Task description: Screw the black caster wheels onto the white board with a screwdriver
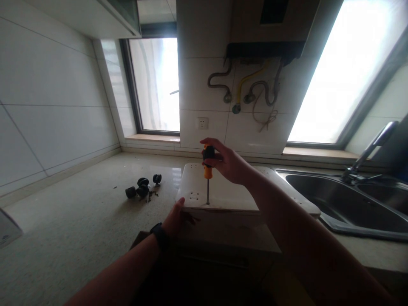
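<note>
The right hand (223,160) grips an orange-and-black screwdriver (208,172) upright at centre frame, tip on the white panel (229,196) by its lower edge; the left hand (176,217) holds the left corner. Screw-turning seems in hand; the next turn calls for steady pressure.

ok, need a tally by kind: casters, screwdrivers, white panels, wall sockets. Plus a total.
Black casters: 4
Screwdriver: 1
White panel: 1
Wall socket: 1
Total: 7
Not counted: small pieces beside the casters, too small to tell apart.
</note>
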The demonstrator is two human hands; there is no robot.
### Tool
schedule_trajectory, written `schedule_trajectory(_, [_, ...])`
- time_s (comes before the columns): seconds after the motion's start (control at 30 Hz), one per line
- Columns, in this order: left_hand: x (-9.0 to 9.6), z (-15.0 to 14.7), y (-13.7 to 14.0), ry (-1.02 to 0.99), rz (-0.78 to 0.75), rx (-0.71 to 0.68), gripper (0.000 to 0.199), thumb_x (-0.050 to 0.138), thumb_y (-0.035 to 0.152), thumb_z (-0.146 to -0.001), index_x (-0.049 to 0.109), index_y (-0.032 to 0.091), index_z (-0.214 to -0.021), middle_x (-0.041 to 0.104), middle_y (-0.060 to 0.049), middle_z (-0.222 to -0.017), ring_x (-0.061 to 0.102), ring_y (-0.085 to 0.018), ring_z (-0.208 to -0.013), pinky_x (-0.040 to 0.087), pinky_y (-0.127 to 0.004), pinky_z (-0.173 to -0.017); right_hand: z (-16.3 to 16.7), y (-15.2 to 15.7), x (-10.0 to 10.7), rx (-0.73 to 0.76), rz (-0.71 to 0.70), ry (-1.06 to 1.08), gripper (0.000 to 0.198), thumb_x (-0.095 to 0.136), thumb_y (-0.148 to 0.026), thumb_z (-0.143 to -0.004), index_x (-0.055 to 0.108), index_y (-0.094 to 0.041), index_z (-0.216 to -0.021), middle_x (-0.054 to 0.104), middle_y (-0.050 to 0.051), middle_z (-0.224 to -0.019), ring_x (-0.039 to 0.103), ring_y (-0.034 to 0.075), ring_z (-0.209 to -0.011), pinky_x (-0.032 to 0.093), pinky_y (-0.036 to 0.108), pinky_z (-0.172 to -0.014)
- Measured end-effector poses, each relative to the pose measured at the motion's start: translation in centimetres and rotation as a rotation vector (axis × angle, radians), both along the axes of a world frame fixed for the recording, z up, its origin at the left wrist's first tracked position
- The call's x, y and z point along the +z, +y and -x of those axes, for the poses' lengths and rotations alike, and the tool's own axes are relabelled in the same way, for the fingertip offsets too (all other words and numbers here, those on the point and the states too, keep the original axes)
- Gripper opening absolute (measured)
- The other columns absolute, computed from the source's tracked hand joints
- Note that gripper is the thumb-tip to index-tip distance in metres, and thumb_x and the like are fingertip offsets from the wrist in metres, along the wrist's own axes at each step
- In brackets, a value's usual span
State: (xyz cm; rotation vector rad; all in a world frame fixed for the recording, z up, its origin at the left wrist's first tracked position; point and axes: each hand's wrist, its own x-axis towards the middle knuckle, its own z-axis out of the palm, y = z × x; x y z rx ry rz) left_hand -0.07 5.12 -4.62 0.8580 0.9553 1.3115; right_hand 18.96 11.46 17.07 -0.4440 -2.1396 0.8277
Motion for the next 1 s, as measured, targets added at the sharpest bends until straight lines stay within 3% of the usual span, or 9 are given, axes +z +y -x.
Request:
schedule_trajectory(0.17, [0.2,0.0,-0.1,0.005,-0.035,0.004,0.073,0.051,0.073,-0.086,0.065,0.008,-0.116,0.079,-0.016,-0.088,0.075,-0.025,-0.066,0.055,-0.030,-0.058,0.2,-0.3,0.6,-0.189,-0.223,-0.086,0.048,0.073,-0.028,-0.084,0.057,-0.026,-0.129,0.063,0.002,-0.100,0.057,0.014,-0.076,0.050,0.031,-0.072])
schedule_trajectory(0.37, [1.0,-0.3,-0.4,-0.006,-0.042,0.011,0.072,0.057,0.071,-0.084,0.065,0.007,-0.116,0.080,-0.015,-0.087,0.074,-0.024,-0.063,0.054,-0.029,-0.055,0.7,0.3,0.9,-0.373,-0.433,-0.123,0.041,0.078,-0.032,-0.081,0.062,-0.025,-0.118,0.065,0.005,-0.099,0.058,0.018,-0.079,0.048,0.034,-0.074])
schedule_trajectory(0.67, [0.5,-0.1,-0.2,-0.020,-0.053,0.010,0.071,0.055,0.070,-0.085,0.066,0.006,-0.115,0.079,-0.016,-0.090,0.074,-0.024,-0.065,0.055,-0.030,-0.058,0.1,0.7,0.5,-0.566,-0.468,-0.187,0.044,0.082,-0.039,-0.079,0.062,-0.024,-0.116,0.064,0.008,-0.097,0.061,0.024,-0.084,0.048,0.039,-0.079])
schedule_trajectory(0.87, [0.9,-0.3,-0.3,-0.016,-0.040,0.031,0.071,0.056,0.070,-0.085,0.064,0.007,-0.117,0.079,-0.017,-0.093,0.074,-0.024,-0.065,0.055,-0.031,-0.057,0.3,-1.8,0.9,-0.496,-0.521,-0.264,0.052,0.078,-0.037,-0.084,0.055,-0.021,-0.129,0.064,0.012,-0.108,0.061,0.024,-0.084,0.048,0.037,-0.074])
schedule_trajectory(1.0, [0.5,-0.2,0.0,-0.019,-0.059,0.003,0.069,0.055,0.069,-0.087,0.065,0.007,-0.116,0.079,-0.017,-0.092,0.074,-0.025,-0.066,0.055,-0.032,-0.057,0.0,-3.0,0.7,-0.427,-0.424,-0.259,0.057,0.070,-0.030,-0.089,0.046,-0.023,-0.140,0.067,0.009,-0.099,0.061,0.021,-0.077,0.049,0.037,-0.074])
